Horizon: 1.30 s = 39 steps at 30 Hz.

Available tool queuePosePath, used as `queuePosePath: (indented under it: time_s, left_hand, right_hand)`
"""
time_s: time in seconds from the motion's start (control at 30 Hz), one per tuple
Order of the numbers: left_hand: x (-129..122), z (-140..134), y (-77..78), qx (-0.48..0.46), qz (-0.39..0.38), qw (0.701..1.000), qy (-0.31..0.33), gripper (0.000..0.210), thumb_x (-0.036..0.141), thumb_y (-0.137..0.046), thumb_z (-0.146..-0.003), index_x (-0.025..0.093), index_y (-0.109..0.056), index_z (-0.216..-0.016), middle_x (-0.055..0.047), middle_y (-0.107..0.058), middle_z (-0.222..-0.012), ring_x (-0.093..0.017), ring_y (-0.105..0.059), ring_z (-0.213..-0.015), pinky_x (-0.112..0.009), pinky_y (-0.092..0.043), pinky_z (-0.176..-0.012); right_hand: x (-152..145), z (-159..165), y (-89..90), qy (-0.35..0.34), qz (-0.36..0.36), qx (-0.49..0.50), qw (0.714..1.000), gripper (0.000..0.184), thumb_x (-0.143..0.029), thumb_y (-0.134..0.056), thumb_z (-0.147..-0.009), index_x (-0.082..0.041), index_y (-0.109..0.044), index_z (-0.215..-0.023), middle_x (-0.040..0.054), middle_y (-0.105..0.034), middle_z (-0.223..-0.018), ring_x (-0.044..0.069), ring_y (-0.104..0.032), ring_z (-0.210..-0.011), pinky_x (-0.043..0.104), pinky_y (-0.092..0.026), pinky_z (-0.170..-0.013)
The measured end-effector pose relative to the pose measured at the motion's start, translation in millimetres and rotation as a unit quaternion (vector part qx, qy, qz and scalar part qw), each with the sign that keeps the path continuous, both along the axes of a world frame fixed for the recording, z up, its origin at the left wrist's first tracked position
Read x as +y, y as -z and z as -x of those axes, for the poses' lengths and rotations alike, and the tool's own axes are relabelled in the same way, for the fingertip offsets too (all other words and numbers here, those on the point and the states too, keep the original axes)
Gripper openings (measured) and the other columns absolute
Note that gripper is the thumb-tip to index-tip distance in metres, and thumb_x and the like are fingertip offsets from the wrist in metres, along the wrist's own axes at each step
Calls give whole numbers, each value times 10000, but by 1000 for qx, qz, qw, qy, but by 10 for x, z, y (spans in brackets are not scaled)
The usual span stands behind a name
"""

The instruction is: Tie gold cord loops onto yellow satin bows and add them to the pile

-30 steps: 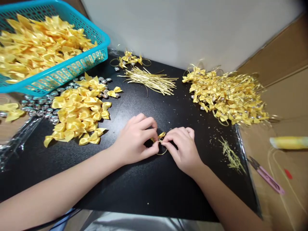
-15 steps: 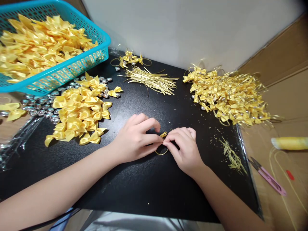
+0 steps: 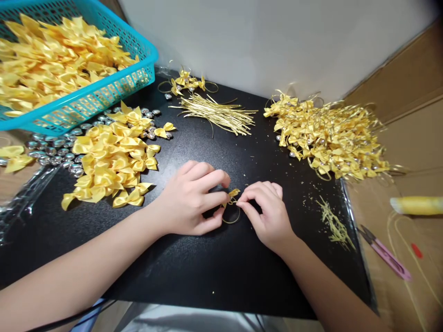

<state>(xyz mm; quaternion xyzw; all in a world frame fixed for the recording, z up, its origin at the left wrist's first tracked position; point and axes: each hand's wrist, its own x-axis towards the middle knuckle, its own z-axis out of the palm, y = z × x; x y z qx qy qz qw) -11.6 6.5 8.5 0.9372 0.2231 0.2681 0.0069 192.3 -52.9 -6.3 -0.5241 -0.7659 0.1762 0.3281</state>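
Note:
At the middle of the black table, my left hand (image 3: pixel 195 200) pinches a small yellow ribbon bow (image 3: pixel 234 192), partly hidden behind the fingers. A thin gold cord (image 3: pixel 231 223) hangs from the bow in a round loop on the table side. My right hand (image 3: pixel 266 214), just right of it, has thumb and forefinger pressed together on the end of that cord. Left of my left hand lies a heap of yellow satin bows (image 3: pixel 110 159). Silver beads (image 3: pixel 51 150) lie around and behind that heap.
A turquoise basket (image 3: pixel 104 80) full of bows stands at the back left. Cut gold cords (image 3: pixel 221 115) lie at the back. Finished-looking looped bows (image 3: pixel 328 133) are piled right, near cord scraps (image 3: pixel 334 223), pink thread snips (image 3: pixel 386 253) and a yellow spool (image 3: pixel 417 205).
My left fingers have shifted from the cord crossing back onto the bow, and more of the bow shows. My right fingertips have drawn slightly right, away from the left ones.

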Motion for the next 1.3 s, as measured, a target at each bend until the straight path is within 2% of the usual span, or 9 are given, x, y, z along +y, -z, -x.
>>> queuePosePath:
  time_s: [0.17, 0.33, 0.63, 0.8, 1.07, 1.3]
  left_hand:
    - [-24, -26, 20, -36, 58, 998, -15, 106, 303, -624, -819, 213, -679, -809, -48, -649, -919, -193, -499, -789, -349, -361, -708]
    - [-41, -68, 44, -34, 105, 994, -27, 104, 292, -622, -853, 222, -699, -848, -53, -647, -955, -190, -505, -819, -342, -370, -731]
    - [11, -42, 53, -21, 114, 992, -56, 98, 228, -617, -833, 223, -697, -776, -51, -643, -955, -197, -486, -825, -349, -365, -744]
    - [-11, -51, 17, -27, 144, 987, -68, 62, 225, -616, -783, 205, -670, -804, -60, -633, -989, -213, -490, -854, -371, -376, -774]
    - [-16, -118, 62, -43, 174, 982, -58, 155, 292, -591, -879, 236, -733, -849, -65, -626, -1007, -215, -499, -909, -365, -382, -784]
    - [13, -143, 113, -38, 168, 983, -60, 156, 278, -596, -874, 234, -733, -813, -62, -633, -1010, -213, -500, -905, -363, -385, -784]
  right_hand:
    - [0, 7, 0, -2, -6, -5, 1000, 132, -189, -575, -915, -216, -564, -786, -24, -639, -789, 151, -551, -781, 358, -300, -798]
    - [-1, 23, -8, -3, -9, -9, 1000, 142, -196, -559, -923, -213, -563, -782, -19, -642, -792, 150, -554, -775, 352, -305, -789]
    - [-5, 23, -16, 3, -7, -4, 1000, 132, -193, -567, -916, -214, -562, -786, -17, -645, -796, 151, -562, -784, 351, -317, -795]
    - [-4, 14, -9, 2, -7, 3, 1000, 128, -187, -571, -913, -212, -557, -788, -17, -643, -800, 151, -564, -790, 353, -319, -794]
    - [2, 25, -9, 1, -2, 5, 1000, 127, -189, -577, -908, -219, -561, -785, -14, -641, -803, 155, -568, -794, 357, -327, -795]
    - [-1, 30, -16, 1, 6, 16, 1000, 131, -186, -573, -906, -219, -555, -780, -10, -643, -802, 161, -579, -797, 356, -343, -785]
